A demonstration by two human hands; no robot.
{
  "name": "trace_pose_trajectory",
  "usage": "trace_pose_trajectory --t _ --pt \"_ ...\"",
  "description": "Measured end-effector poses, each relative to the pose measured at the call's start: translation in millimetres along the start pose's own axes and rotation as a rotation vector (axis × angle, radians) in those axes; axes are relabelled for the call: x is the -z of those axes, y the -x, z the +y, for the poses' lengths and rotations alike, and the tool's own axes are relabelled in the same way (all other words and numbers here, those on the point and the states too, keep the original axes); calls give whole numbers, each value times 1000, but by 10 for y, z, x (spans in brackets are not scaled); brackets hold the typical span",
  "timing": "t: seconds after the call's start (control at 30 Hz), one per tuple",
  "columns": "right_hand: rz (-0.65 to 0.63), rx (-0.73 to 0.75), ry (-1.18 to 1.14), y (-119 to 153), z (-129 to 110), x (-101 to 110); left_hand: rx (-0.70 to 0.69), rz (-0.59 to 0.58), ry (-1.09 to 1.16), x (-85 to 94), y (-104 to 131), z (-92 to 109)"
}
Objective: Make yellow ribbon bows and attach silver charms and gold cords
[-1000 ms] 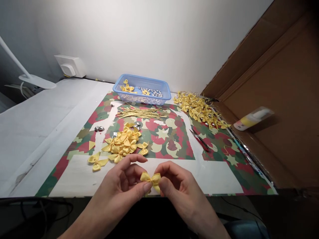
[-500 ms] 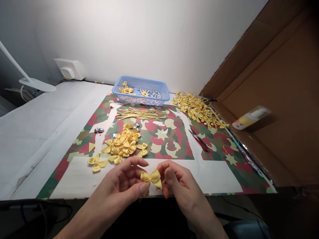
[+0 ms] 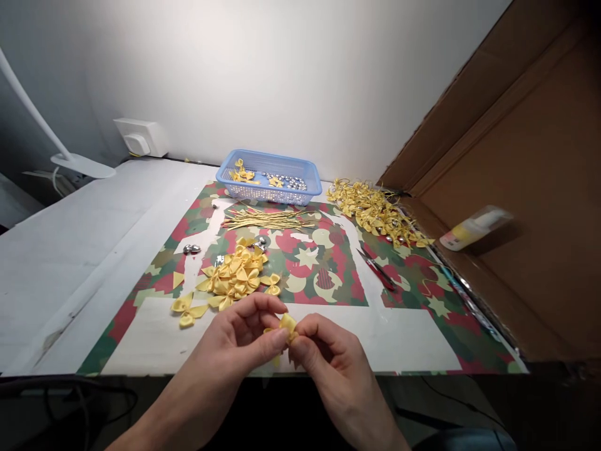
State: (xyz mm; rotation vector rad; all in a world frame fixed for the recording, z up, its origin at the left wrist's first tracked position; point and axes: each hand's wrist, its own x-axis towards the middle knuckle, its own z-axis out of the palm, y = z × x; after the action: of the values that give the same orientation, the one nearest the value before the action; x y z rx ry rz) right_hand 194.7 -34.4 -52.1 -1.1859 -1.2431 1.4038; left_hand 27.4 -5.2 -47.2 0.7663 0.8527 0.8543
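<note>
A yellow ribbon bow (image 3: 287, 323) is pinched between my two hands above the table's front edge. My left hand (image 3: 246, 341) grips it from the left with thumb and fingers. From the right, my right hand (image 3: 328, 354) closes thumb and forefinger on the bow's other side, so much of it is hidden. Just beyond my left hand lies a pile of yellow ribbon bows (image 3: 237, 272). Small silver bells or beads (image 3: 191, 248) rest left of the pile, and more silver pieces (image 3: 260, 243) lie at its far edge.
Gold ties (image 3: 267, 218) lie behind the pile. Behind them stands a blue basket (image 3: 267, 195) holding bows and silver beads. Finished-looking bows with ties (image 3: 370, 207) are heaped at right. Red-handled scissors (image 3: 378, 270) lie nearer. A bottle (image 3: 474, 229) leans by the cardboard wall (image 3: 516, 144).
My right hand has moved left and closed on the bow, which is now turned and partly covered. The view has shifted slightly.
</note>
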Motion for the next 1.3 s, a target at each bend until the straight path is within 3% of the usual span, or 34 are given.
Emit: trace_pose_trajectory --t 0.1,0.2,0.4,0.53,0.67,0.83,1.07,1.3 --pt "18 8 -37 32 49 -16 63 -23 125 20 -8 -1" --pt "15 -23 -43 29 60 44 57 -33 46 30 -8 27" --pt "-89 -37 43 -71 -83 176 -153 9 -350 26 11 34" --pt "13 18 170 -106 -97 113 -267 79 -467 23 -16 -18" --pt "162 74 178 -129 -88 74 -184 49 -380 41 -75 36" --pt "132 -6 99 -178 -119 104 -34 34 -230 86 -129 82" --pt "55 -7 112 -186 -82 172 -142 72 -251 51 -161 53" --pt "38 -18 246 -170 -139 182 -164 57 -251 32 -159 67"
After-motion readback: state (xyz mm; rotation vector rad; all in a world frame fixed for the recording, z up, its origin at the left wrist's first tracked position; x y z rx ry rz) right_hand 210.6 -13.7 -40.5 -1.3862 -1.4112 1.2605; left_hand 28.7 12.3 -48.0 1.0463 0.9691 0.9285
